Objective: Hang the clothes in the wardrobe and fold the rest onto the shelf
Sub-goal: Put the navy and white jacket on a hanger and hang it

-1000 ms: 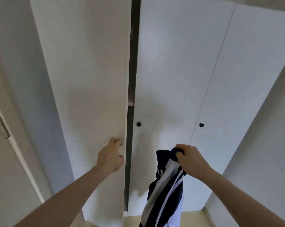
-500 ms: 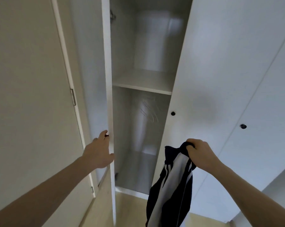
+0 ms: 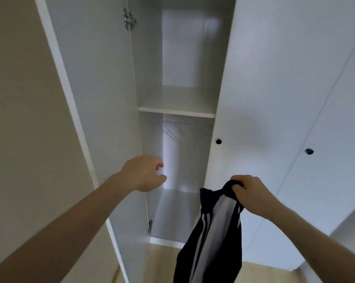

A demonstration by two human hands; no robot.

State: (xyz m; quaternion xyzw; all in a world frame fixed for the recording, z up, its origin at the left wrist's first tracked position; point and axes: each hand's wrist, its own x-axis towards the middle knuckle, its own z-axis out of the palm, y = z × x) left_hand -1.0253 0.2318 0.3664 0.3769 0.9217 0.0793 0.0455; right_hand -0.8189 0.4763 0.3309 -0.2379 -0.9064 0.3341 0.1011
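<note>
A white wardrobe stands before me with its left door [image 3: 94,82] swung wide. Inside, a white shelf [image 3: 178,107] crosses the compartment, and below it several pale clothes hangers [image 3: 178,133] hang, faint against the back wall. My right hand [image 3: 252,193] grips the top of a dark navy garment with white stripes [image 3: 211,237], which hangs down in front of the shut middle door. My left hand [image 3: 146,173] is in the air in front of the open compartment, fingers loosely curled, holding nothing and off the door.
The middle door [image 3: 254,99] and the right door [image 3: 325,119] are shut, each with a small black knob [image 3: 218,141]. A beige wall [image 3: 19,119] stands at the left. Light wood floor [image 3: 158,260] shows below the wardrobe.
The left door has swung from nearly shut to wide open. My left hand has let go of the door edge and moved right, in front of the opening. The garment stays in my right hand.
</note>
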